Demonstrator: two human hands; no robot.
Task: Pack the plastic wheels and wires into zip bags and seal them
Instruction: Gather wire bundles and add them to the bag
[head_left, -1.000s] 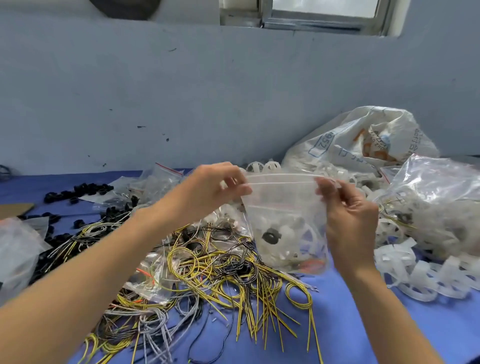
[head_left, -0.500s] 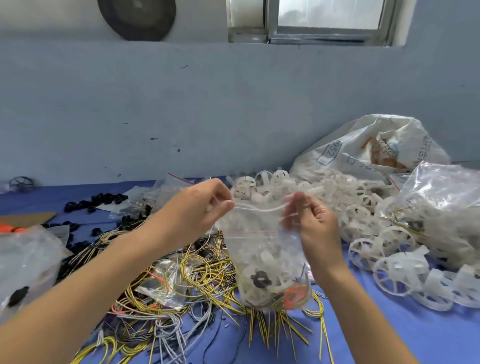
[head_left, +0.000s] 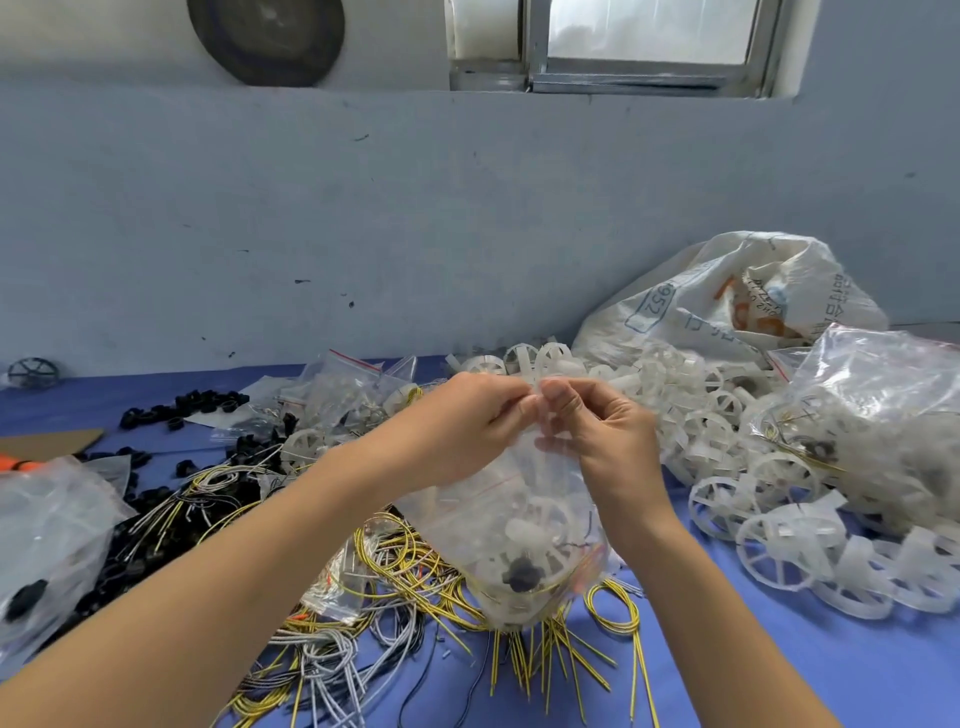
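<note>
A clear zip bag (head_left: 524, 545) hangs over the table, holding white plastic wheels, a black part and some wire. My left hand (head_left: 467, 426) and my right hand (head_left: 602, 431) pinch its top edge, fingertips almost touching at the middle. A red line crosses the bag below my fingers. Under the bag lies a tangle of yellow, black and grey wires (head_left: 395, 597). Loose white plastic wheels (head_left: 779, 540) are heaped to the right.
A large white sack (head_left: 727, 301) and a clear bag of parts (head_left: 883, 415) stand at the right. Filled bags (head_left: 47, 540) lie at the left edge, black parts (head_left: 202, 405) at the back left, empty zip bags (head_left: 348, 389) behind my hands. A blue cloth (head_left: 779, 670) covers the table.
My hands have slid together along the bag's top edge, from its two corners to the middle. The bag has sunk lower and bunched at the top.
</note>
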